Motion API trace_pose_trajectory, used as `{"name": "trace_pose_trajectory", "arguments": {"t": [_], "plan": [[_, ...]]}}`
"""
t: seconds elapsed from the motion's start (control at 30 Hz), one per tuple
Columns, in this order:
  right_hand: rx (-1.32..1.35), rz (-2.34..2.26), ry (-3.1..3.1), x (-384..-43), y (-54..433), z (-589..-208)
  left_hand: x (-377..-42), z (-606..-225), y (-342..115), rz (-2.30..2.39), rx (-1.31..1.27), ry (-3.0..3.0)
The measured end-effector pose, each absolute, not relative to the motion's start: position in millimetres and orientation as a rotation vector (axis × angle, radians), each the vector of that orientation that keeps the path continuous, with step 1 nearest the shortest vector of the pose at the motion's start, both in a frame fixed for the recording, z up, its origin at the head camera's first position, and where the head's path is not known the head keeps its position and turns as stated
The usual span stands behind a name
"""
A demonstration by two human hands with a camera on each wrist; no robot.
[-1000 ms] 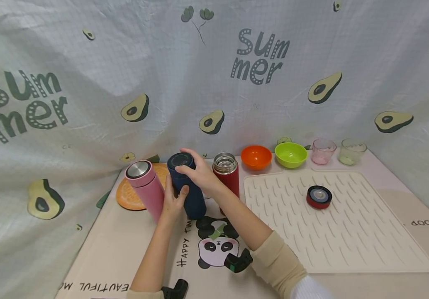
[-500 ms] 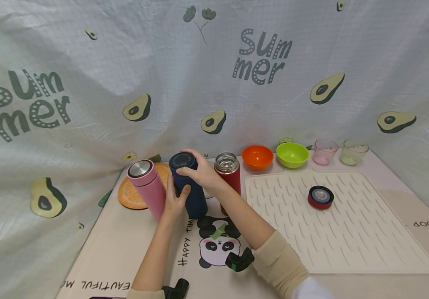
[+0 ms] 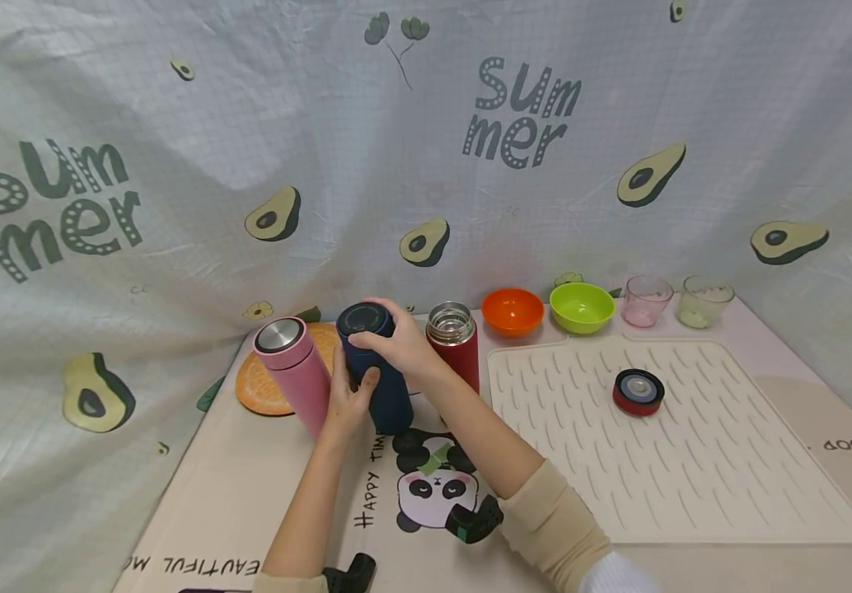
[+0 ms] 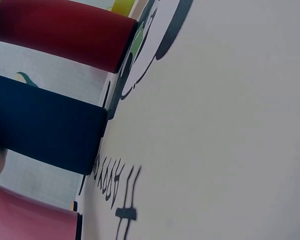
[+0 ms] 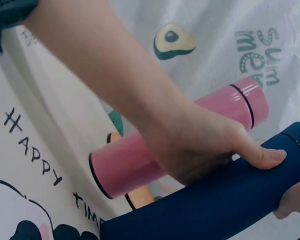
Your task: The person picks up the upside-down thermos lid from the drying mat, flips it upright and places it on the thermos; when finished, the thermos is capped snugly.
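While the head view shows from above the cap (image 3: pixel 362 319) of the blue bottle (image 3: pixel 392 408), only the left wrist view shows well its base, standing on the table (image 3: pixel 211 494) between the red bottle (image 3: pixel 463 362) and the pink bottle (image 3: pixel 298 383). This place is toward the table's back left corner. The left hand (image 3: pixel 347 403) is wrapped around the blue body; the right wrist view shows clearly its thumb, laid against the side. The right hand (image 3: pixel 405 342) is partly spread and grasps the cap, with fingers partly hidden behind. Beyond the pink bottle lies an orange round mat (image 3: pixel 259 387). On the ridged mat (image 3: pixel 693 478), nearer its back edge, rests a red lid (image 3: pixel 638 392). Along the table's back edge stand an orange bowl (image 3: pixel 512 311), a green bowl (image 3: pixel 582 307), a pink glass (image 3: pixel 647 301) and a greenish glass (image 3: pixel 704 303)
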State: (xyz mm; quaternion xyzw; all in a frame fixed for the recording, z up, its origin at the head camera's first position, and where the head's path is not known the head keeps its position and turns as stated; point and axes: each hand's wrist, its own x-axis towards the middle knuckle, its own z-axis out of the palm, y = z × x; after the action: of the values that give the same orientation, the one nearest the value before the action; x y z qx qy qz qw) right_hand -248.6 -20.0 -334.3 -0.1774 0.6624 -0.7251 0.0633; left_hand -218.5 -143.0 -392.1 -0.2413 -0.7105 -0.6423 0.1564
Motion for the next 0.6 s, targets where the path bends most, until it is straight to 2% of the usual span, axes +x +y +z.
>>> {"name": "trace_pose_trajectory", "arguments": {"t": [0.2,0.4,0.6], "plan": [[-0.474,-2.163,2.111,-249.4,-23.8,-335.4,-217.9,-391.8,-142.6,-1.817,-0.693,-2.036],[-0.585,-2.170,1.961,-251.6,-17.8,-335.3,-217.4,-391.2,-142.0,-1.833,-0.679,-2.048],[-0.572,-2.201,2.063,-253.1,-19.9,-337.6,-217.9,-391.2,-141.4,-1.797,-0.715,-2.035]]}}
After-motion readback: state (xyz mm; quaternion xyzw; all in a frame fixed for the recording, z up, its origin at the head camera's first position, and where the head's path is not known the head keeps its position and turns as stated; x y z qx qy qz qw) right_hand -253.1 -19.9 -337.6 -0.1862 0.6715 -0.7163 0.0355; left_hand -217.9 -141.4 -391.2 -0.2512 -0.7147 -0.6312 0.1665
